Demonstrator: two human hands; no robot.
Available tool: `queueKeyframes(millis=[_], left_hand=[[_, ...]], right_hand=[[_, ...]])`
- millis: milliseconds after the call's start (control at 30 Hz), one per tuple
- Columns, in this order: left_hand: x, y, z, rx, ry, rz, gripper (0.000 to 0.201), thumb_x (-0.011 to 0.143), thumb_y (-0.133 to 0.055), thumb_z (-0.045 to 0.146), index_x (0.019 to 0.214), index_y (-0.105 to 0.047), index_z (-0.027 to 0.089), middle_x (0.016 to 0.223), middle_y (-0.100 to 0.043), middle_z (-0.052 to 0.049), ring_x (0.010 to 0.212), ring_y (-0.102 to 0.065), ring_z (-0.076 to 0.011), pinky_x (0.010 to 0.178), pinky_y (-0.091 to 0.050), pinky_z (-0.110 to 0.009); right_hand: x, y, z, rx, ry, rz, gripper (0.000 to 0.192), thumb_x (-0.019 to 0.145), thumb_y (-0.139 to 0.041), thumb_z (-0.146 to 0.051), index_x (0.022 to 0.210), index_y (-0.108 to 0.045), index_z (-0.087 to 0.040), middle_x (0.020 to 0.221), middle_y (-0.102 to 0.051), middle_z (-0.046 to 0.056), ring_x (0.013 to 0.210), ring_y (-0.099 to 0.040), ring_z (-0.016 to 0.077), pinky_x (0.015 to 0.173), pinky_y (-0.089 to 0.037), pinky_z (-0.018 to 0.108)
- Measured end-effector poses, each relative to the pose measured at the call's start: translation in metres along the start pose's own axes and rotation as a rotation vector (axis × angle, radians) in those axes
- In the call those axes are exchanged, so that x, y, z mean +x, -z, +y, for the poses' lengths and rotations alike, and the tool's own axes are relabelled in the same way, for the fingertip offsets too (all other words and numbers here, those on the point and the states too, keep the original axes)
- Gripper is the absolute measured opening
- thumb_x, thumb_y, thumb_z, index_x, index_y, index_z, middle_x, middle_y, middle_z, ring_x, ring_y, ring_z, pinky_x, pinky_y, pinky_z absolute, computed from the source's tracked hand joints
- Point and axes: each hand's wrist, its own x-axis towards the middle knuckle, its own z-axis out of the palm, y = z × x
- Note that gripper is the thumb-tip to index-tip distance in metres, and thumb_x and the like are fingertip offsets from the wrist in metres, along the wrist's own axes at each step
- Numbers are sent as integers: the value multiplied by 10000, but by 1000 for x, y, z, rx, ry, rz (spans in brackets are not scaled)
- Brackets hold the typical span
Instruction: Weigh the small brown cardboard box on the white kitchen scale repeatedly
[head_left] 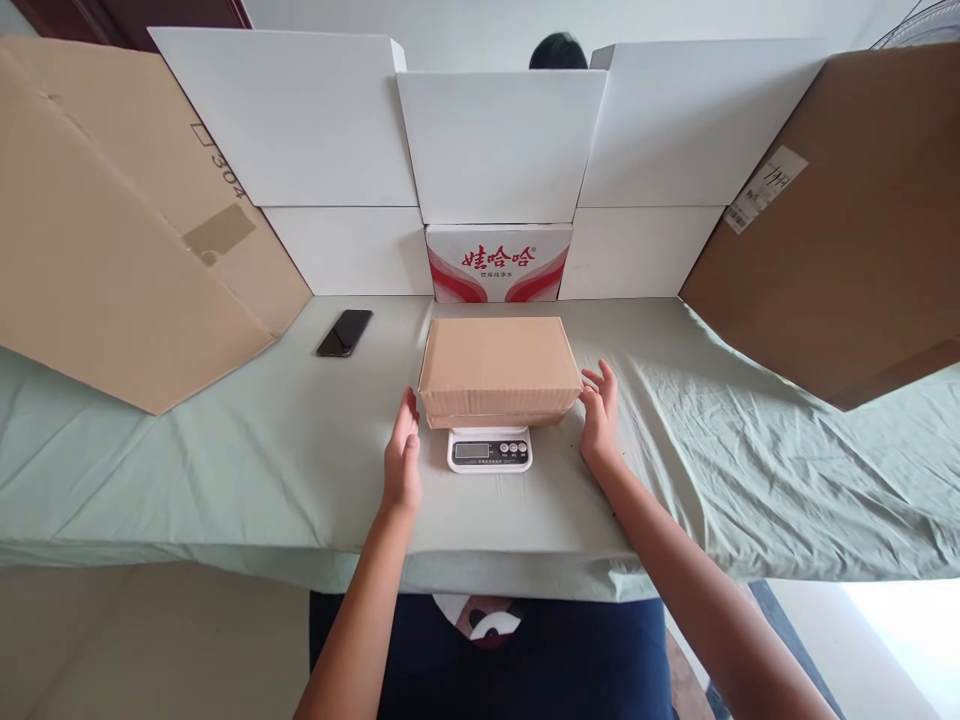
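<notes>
Dark blue clothing point(540, 650) at bottom edge, nearest the lens, both forearms reaching out over it. Tabletop point(225, 470) has a pale green cloth, wrinkled on the right side.

Left hand point(403, 462): flat, fingers straight and together, grip open, nothing held. Sits just beside the lower left corner of the cardboard box point(499, 368); can't tell if fingertips touch it.

Right hand point(600, 412): fingers spread and loosely curled, grip open, holding nothing. Right at the box's right edge; contact too close to call.

Box is closed, plain brown, centred on the tabletop, resting on a white kitchen scale point(489, 449). Box overhangs the scale on both sides; only the scale's front strip with display and buttons shows. Display reading not legible.

Further back left: black phone point(344, 332) lying flat, well apart from the box.

Behind the box: white carton with red print point(499, 262) standing against the back. White cardboard panels point(495, 140) form a wall across the rear. Big brown cardboard sheets lean in on the left point(112, 230) and right point(847, 220); the right one carries a white label.

Top of another person's head point(558, 52) shows just above the white panels.
</notes>
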Motion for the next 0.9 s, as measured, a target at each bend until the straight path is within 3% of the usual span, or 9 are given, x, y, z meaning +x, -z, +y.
queueKeyframes(millis=[567,700,900], left_hand=[[0,-2,2,2,9,-106,741,990,-457,651,1625,-381,276,1710,-377,-80,1597,-328,-292,1313,-284,-427],[-1,-4,3,11,22,-106,739,990,-459,647,1616,-401,260,1696,-401,-102,1596,-328,-304,1315,-279,-438],[0,-5,10,50,0,-141,734,984,-471,639,1594,-439,230,1654,-463,-140,1587,-343,-335,1304,-295,-484]], right_hand=[[5,2,9,97,-19,-46,484,878,-539,-481,1320,-572,-287,1326,-627,87,1262,-626,283,1159,-462,547],[-4,4,8,128,48,-165,514,922,-535,-547,1365,-577,-290,1426,-632,82,1390,-565,312,1224,-410,569],[-29,-7,-15,111,184,-433,627,985,-485,-590,1558,-409,-348,1670,-436,18,1569,-376,301,1300,-348,525]])
